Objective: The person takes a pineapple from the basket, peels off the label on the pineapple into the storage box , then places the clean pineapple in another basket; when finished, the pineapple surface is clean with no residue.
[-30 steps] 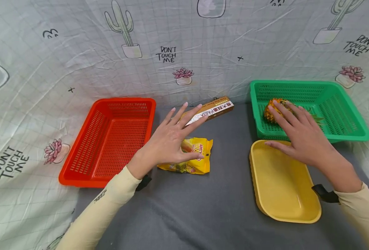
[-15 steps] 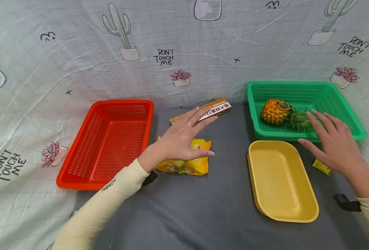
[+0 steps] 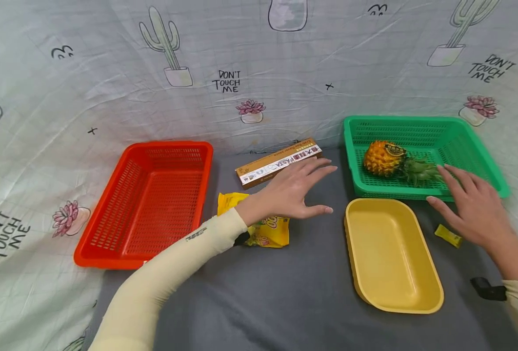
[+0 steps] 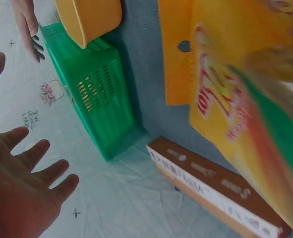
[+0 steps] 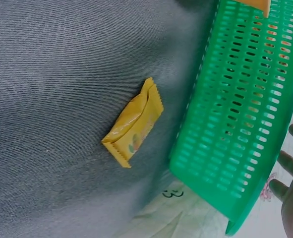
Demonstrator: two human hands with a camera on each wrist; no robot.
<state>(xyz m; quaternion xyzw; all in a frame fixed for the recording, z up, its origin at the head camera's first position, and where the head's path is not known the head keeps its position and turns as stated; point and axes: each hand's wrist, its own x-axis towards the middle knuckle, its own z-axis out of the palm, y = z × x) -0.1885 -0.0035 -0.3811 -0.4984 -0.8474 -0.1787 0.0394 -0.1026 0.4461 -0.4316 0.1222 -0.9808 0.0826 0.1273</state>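
My left hand [image 3: 291,190] hovers over the table with its fingers spread and nothing in them. Under its wrist lies a yellow snack bag [image 3: 272,233], partly hidden by the forearm. Just behind the hand rests a long brown and white pasta box [image 3: 281,163]. My right hand [image 3: 478,207], also holding nothing, hangs by the front right rim of the green basket [image 3: 469,146], fingers apart. In that basket a pineapple [image 3: 384,158] lies on its side, its leaves near my right fingertips. Below that hand a small yellow wrapped packet [image 5: 134,124] lies on the cloth.
A red basket [image 3: 167,204] stands at the left. Between the hands, nearer the front, sits a yellow plastic tub [image 3: 392,253], close to the green basket's front wall. A printed curtain [image 3: 294,68] hangs behind the grey table cloth [image 3: 276,297].
My right hand has moved right, off the pineapple, uncovering it and the small packet. My left hand has shifted right, from over the snack bag and pasta box, so the box shows more.
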